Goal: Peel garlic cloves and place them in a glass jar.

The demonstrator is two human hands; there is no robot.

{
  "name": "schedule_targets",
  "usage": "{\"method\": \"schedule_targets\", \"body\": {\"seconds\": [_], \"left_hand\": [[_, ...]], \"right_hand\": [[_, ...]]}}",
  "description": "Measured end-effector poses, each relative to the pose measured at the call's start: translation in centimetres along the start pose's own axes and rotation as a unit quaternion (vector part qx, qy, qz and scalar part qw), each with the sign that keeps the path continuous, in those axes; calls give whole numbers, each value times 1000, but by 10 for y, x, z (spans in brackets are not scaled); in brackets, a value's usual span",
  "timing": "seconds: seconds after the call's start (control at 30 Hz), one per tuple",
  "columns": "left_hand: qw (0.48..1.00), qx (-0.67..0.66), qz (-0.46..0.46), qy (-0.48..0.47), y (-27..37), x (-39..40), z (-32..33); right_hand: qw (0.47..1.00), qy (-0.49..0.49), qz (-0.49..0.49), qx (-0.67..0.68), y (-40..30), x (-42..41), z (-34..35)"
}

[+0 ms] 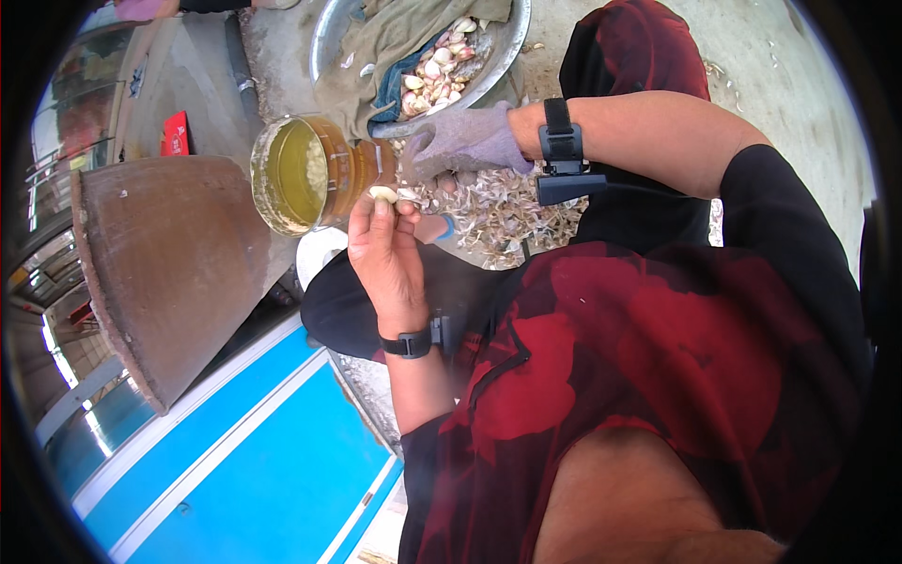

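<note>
A pale peeled garlic clove (382,193) is pinched between the thumb and fingers of my bare left hand (384,243). Just above and to the right, my right hand (458,141) wears a greyish-purple glove; its fingers are curled, and whether they hold anything is hidden. Close to the left hand stands a clear yellowish container (289,176) with liquid and several peeled cloves inside. Beyond the gloved hand, a round metal basin (518,42) holds unpeeled garlic cloves (440,67), partly covered by a brown-grey cloth (394,53). Small bits of peel lie near the fingertips.
Papery garlic skins (500,218) are heaped on the ground between my legs. A large brown tapered vessel (176,261) stands at the left, above a blue panel with white strips (246,465). Near the vessel lies a red packet (175,134). Part of another person shows at the top left.
</note>
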State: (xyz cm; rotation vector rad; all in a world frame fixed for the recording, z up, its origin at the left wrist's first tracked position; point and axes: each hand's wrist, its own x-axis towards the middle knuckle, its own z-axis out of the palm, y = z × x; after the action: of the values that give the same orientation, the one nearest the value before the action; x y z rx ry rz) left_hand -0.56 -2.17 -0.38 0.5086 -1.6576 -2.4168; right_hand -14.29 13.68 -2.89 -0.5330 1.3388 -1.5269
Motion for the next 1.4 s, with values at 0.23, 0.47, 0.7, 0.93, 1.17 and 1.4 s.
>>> {"method": "schedule_targets", "body": {"seconds": [0.23, 0.47, 0.7, 0.93, 1.17, 1.4], "left_hand": [[997, -80, 8, 10, 12, -5, 12], [990, 117, 74, 31, 3, -5, 19], [987, 128, 93, 39, -6, -1, 20], [988, 105, 112, 35, -12, 4, 18], [983, 146, 95, 63, -14, 5, 9], [989, 139, 16, 55, -14, 1, 12]], "right_hand": [[998, 22, 9, -57, 3, -3, -3], [976, -135, 17, 168, -4, -7, -4], [978, -147, 5, 146, 1, -1, -2], [992, -88, -10, 94, 2, 3, -2], [981, -81, -9, 174, 5, 7, 0], [998, -41, -50, -22, 5, 7, 0]]}}
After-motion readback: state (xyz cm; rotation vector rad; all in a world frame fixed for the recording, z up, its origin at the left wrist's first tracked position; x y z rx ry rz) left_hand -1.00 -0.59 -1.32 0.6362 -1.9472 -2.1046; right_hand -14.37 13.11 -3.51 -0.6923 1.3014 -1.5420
